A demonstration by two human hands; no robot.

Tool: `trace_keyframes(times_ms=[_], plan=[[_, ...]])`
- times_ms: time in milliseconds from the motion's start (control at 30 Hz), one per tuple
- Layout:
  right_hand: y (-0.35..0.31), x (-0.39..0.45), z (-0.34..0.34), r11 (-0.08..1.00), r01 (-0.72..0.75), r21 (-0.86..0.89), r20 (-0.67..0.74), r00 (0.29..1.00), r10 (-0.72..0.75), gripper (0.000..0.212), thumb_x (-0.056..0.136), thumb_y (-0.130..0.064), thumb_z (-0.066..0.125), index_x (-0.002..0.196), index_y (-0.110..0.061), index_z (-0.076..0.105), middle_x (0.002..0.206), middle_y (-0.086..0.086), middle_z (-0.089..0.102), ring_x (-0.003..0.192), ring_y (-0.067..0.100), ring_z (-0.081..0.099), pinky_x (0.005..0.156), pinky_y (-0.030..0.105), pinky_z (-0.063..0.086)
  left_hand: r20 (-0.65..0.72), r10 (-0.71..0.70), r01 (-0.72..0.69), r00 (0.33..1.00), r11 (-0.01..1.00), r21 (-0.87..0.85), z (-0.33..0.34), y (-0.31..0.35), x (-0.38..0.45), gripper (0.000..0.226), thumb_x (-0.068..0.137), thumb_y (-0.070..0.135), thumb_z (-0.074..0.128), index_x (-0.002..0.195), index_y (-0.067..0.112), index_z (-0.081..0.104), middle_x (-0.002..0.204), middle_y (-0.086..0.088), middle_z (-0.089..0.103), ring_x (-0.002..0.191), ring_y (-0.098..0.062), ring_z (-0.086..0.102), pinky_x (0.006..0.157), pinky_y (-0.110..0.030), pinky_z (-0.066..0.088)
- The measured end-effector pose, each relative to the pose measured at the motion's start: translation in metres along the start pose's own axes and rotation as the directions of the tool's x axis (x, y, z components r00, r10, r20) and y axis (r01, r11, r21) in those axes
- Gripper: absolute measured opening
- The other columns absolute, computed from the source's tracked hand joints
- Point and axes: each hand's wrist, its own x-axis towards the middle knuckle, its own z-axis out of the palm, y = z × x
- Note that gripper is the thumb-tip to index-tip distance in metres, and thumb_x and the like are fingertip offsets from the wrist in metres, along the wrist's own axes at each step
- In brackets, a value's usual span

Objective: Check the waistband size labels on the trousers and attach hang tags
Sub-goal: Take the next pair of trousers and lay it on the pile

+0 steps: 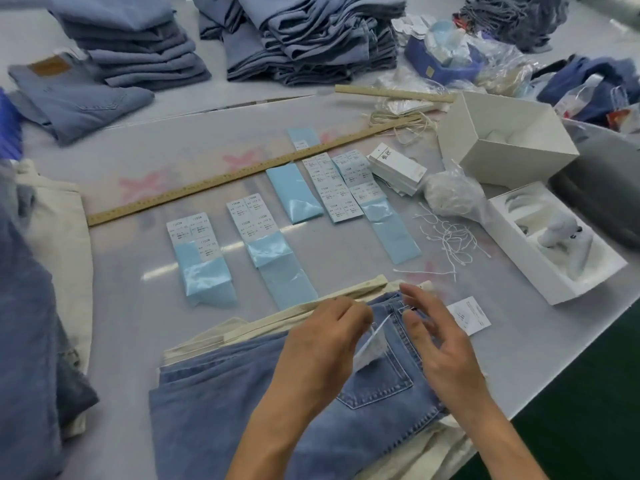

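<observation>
Head view: the sticker sheets (194,233) on blue backing show "1103#"; their smaller print is too blurred to read. Folded blue jeans (249,393) lie at the near edge of the grey table (131,271). Over their waistband, the left hand (322,337) pinches a white hang tag (372,344) on its string, while the right hand (440,344) hovers, fingers loosely spread. A wooden ruler (221,183) lies beyond.

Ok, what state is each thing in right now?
Jeans: folded flat, back pocket up.
Left hand: pinching a tag string.
Right hand: fingers curled at the waistband; grip unclear.
Box: open, tipped on its side.
Sticker sheets: partly peeled.
Loose tag: flat on the table.
</observation>
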Motion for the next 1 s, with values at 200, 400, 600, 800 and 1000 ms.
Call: trace_keyframes(times_ms=[200,400,600,800,1000], plan=[[-0.028,-0.006,-0.001,0.998,0.006,0.067,0.175,0.984,-0.018,0.015,0.090,-0.033,0.067,0.103,-0.032,0.075,0.096,-0.011,0.076,0.094,0.009,0.071,0.086,0.025,0.056,-0.031,-0.091,0.079,0.995,0.957,-0.279,0.005,0.011,0.014,0.015,0.096,0.009,0.067,0.097,0.022,0.060,0.092,0.011,0.059,0.081,-0.008,0.055,0.068,-0.030,0.049],[-0.016,-0.029,-0.006,0.908,-0.167,0.384,0.046,0.986,0.163,0.012,0.094,-0.030,0.068,0.097,-0.021,0.076,0.086,0.010,0.075,0.084,0.025,0.073,0.082,0.029,0.059,0.080,-0.084,0.112,0.993,0.885,-0.452,0.026,0.021,0.021,0.014,0.095,0.010,0.065,0.095,0.024,0.061,0.087,0.014,0.062,0.080,-0.003,0.057,0.070,-0.012,0.040],[0.007,-0.039,-0.032,0.741,-0.310,0.596,0.001,0.923,0.384,0.035,0.078,-0.039,0.083,0.094,-0.009,0.074,0.098,0.028,0.073,0.089,0.036,0.074,0.089,0.043,0.060,0.276,-0.039,0.211,0.960,0.748,-0.629,0.069,0.037,0.031,0.009,0.098,0.015,0.064,0.096,0.024,0.066,0.090,0.011,0.065,0.084,-0.013,0.063,0.066,-0.012,0.043],[0.030,-0.042,-0.047,0.695,-0.275,0.664,-0.117,0.880,0.460,0.022,0.083,-0.030,0.076,0.093,-0.011,0.075,0.098,0.024,0.073,0.091,0.032,0.074,0.079,0.032,0.060,0.458,-0.097,0.451,0.884,0.438,-0.778,0.097,0.027,0.044,0.013,0.101,0.027,0.061,0.104,0.031,0.073,0.092,0.002,0.073,0.078,-0.015,0.071,0.057,-0.027,0.056],[0.020,-0.011,-0.051,0.650,-0.240,0.721,-0.124,0.878,0.462,0.012,0.080,-0.015,0.071,0.086,-0.007,0.079,0.066,0.010,0.063,0.061,0.018,0.061,0.069,0.030,0.060,0.455,-0.594,0.652,0.663,0.161,-0.741,0.145,-0.018,0.085,0.013,0.098,0.000,0.063,0.101,0.006,0.074,0.088,-0.018,0.075,0.068,-0.017,0.070,0.066,-0.026,0.059]])
